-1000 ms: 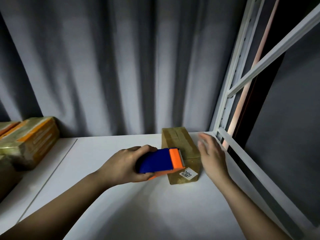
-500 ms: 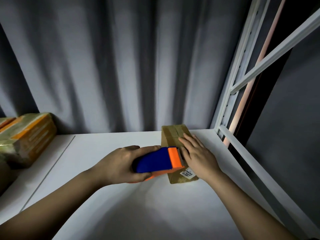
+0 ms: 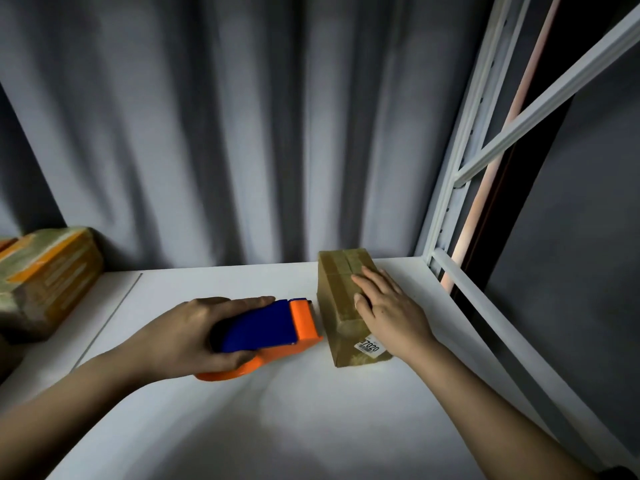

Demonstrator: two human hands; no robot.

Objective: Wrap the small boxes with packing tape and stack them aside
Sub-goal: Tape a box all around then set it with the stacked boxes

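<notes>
The small cardboard box [image 3: 341, 306] is lying flat on the white shelf [image 3: 311, 427], toward the shelf's back right part; its long axis is running from the person's side away toward the grey curtain [image 3: 207, 133], its far end sitting near the curtain's foot, its near end face, bearing a white label [image 3: 371, 347] printed with 7020, pointing back at the person; glossy tape is showing over its top. The right hand [image 3: 388, 306] is resting palm-down on the box's top and right edge, fingers straight and spread, pointing toward the curtain, curled round nothing. Just left of the box, apart from it by a narrow gap, the blue and orange tape dispenser [image 3: 266, 332] is lying with its orange cutter end pointing at the box's left side; the left hand [image 3: 188, 336] is gripping it, fingers over the blue body and thumb under. Well left of the box, at the shelf's far left, wrapped boxes [image 3: 45, 275] with orange stripes are sitting piled together. Right of the box, the white metal rack frame [image 3: 450, 216] is rising at the shelf's corner, its low rail running along the shelf's right edge; nothing is lying between dispenser and box.
</notes>
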